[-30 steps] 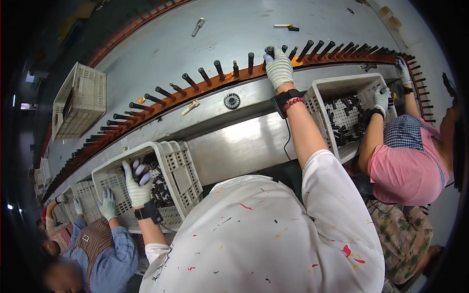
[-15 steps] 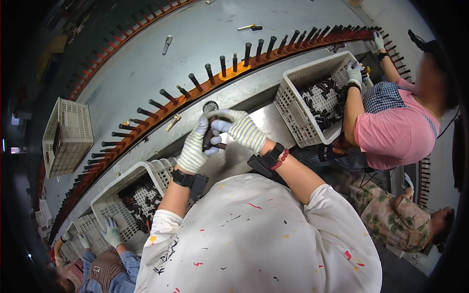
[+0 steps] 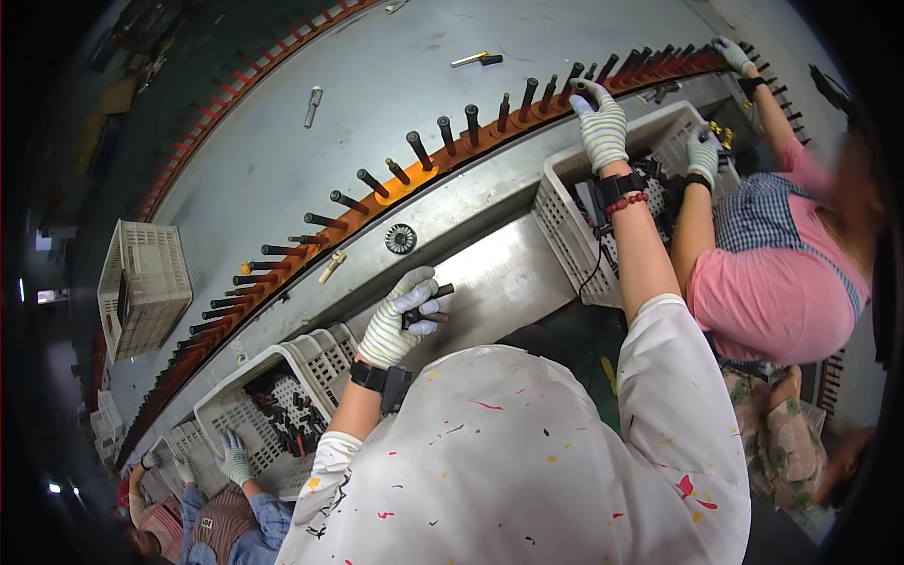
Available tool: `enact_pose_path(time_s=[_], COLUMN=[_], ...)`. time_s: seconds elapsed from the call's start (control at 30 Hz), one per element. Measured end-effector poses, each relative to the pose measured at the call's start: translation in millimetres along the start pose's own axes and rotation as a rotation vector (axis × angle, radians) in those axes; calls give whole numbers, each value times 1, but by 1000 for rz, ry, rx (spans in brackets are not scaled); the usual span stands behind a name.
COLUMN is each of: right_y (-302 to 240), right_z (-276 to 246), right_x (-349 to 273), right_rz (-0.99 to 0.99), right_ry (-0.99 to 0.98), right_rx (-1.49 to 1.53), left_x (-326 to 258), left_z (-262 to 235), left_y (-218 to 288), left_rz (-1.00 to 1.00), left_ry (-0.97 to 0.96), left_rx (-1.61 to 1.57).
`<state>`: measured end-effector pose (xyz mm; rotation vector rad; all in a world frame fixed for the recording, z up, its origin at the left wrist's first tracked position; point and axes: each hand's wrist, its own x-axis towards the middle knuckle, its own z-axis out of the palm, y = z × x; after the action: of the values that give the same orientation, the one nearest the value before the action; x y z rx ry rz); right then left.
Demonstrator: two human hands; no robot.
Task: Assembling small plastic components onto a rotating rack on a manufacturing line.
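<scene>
My left hand (image 3: 403, 322), in a striped knit glove, is closed around a few short dark tubes (image 3: 441, 292) above the metal trough. Their ends stick out past the fingers. My right hand (image 3: 601, 130), gloved alike, reaches out over the curved brown rail (image 3: 499, 137). Its thumb and fingers are closed at the top of a dark tube (image 3: 578, 85) standing on the rail; the fingers partly hide it. Other black-topped upright tubes (image 3: 472, 122) stand in a row along this rail, some with slimmer tips.
A white crate (image 3: 565, 212) of dark tubes stands under my right forearm, another crate (image 3: 217, 405) at lower left. Beside the right crate works a person in pink (image 3: 772, 273). A round black slotted disc (image 3: 400, 239) sits on the ledge. An upended crate (image 3: 151, 282) stands far left.
My right hand has left my left hand and reached right and away to the rail. The row of upright tubes has shifted leftward. My left hand keeps the tubes, slightly lower.
</scene>
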<state>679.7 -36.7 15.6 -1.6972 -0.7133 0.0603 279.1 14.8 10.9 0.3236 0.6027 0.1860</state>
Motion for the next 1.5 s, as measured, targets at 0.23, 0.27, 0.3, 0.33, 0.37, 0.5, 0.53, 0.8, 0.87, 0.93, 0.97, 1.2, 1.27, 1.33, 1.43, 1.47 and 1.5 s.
enact_pose_path(time_s=[0.23,0.27,0.3,0.33,0.37,0.5,0.53,0.8,0.87,0.93,0.97,1.2,1.27,1.33,1.43,1.47,1.5], right_y=[-3,-4,-10,-17,-29,-53,-52,-71,-88,-86,-80,-99,-94,-91,-87,-85,-82], right_z=[27,31,40,50,60,85,92,121,108,98,93,63,52,44,35,35,37], right_x=[18,22,24,25,27,32,33,3,-25,-65,-92,-180,-179,-172,-159,-158,-156], right_rz=[-102,-122,-90,-57,5,-87,-166,65,122,47,1,573,606,640,522,528,505], right_ry=[-166,-181,-196,-208,-276,-568,-628,-630,-479,-444,-484,-808,-776,-743,-631,-632,-618], right_rx=[-467,-558,-645,-732,-793,-1003,-1060,-917,-749,-654,-498,703,580,457,405,407,456], left_x=[-6,-5,-4,-3,-4,-4,-4,-3,-6,-8,-5,27,35,42,50,55,61], left_z=[-13,-11,-15,-16,-19,-13,-13,-12,-14,-13,-10,28,35,40,40,39,39], left_y=[-6,-6,-7,-7,-7,-3,-1,17,23,30,34,40,36,33,27,25,22], left_rz=[13,13,21,16,26,26,24,18,84,125,141,64,6,0,92,89,58], left_ry=[126,162,140,133,138,143,132,53,1,-22,-137,-277,-230,-247,-49,-44,-44], left_rx=[-84,-59,-60,-56,-56,-47,-43,-13,-47,-67,-135,-156,-109,-65,160,159,181])
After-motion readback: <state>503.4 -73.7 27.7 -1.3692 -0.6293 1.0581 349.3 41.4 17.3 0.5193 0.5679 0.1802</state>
